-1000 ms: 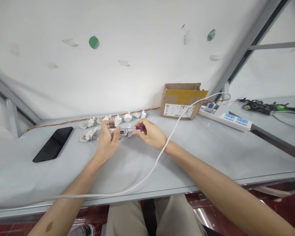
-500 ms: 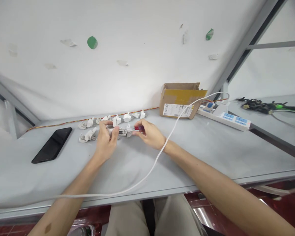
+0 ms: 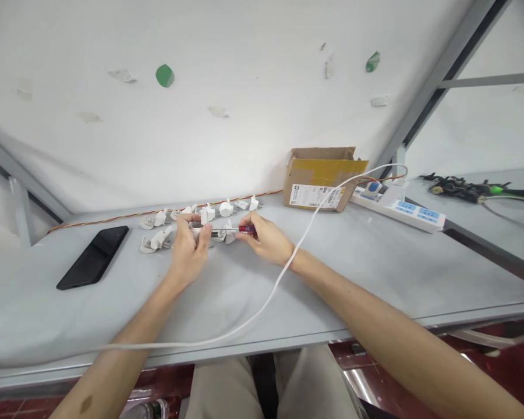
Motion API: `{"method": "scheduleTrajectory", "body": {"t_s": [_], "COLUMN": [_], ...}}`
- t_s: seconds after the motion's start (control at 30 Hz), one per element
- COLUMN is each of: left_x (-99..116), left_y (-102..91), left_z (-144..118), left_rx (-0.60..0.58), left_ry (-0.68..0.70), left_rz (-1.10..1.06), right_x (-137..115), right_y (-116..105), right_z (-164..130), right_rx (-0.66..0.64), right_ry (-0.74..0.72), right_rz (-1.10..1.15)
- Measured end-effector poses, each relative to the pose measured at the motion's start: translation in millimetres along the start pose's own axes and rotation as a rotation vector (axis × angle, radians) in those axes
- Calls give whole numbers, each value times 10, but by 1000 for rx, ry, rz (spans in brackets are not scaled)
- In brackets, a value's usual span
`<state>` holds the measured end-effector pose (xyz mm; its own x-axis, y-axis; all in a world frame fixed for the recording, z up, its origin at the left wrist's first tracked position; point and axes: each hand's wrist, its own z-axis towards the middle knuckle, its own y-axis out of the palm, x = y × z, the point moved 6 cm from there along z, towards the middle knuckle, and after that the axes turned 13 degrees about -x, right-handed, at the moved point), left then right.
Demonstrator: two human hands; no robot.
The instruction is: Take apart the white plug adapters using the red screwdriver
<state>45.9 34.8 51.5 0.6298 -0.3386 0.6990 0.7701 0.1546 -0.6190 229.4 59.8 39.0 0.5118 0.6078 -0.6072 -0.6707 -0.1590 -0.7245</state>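
My right hand (image 3: 269,239) is closed around the red handle of a screwdriver (image 3: 248,230), whose metal shaft points left. My left hand (image 3: 187,249) pinches a small white plug (image 3: 195,227) between thumb and fingers, mostly covered by them. The shaft reaches across toward this plug; whether its tip touches a screw cannot be made out. Several more white plugs (image 3: 226,208) stand in a row just behind my hands. Another white plug (image 3: 160,239) lies on the grey table (image 3: 227,291) to the left of my left hand.
A black phone (image 3: 92,258) lies at the left. An open cardboard box (image 3: 318,174) and a white power strip (image 3: 414,214) sit at the back right. A white cable (image 3: 262,311) crosses in front of my right wrist. Dark clips (image 3: 456,187) lie far right.
Both hands stay in nearly the same place. The screwdriver's red handle looks slightly turned or shifted in my right fingers.
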Motion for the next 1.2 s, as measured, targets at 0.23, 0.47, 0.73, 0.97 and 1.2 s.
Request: {"method": "scheduleTrajectory", "body": {"t_s": [0.23,0.47,0.73,0.97,1.2], "left_x": [-1,-32,-2,-3,5], "left_y": [-8,-6,-26,-18,-35], "left_z": [-1,9,0,0,-6], "left_rx": [14,15,30,13,42], "left_ry": [22,-4,11,4,40], "left_rz": [21,18,34,27,34], "right_x": [-52,-17,-97,-101,-117], "right_y": [-67,-17,-52,-36,-59], "right_z": [23,0,16,-4,8], "right_rx": [29,4,-6,10,17], "right_ry": [-54,41,-47,-8,-56], "right_rz": [-120,-13,-147,-31,-139]}}
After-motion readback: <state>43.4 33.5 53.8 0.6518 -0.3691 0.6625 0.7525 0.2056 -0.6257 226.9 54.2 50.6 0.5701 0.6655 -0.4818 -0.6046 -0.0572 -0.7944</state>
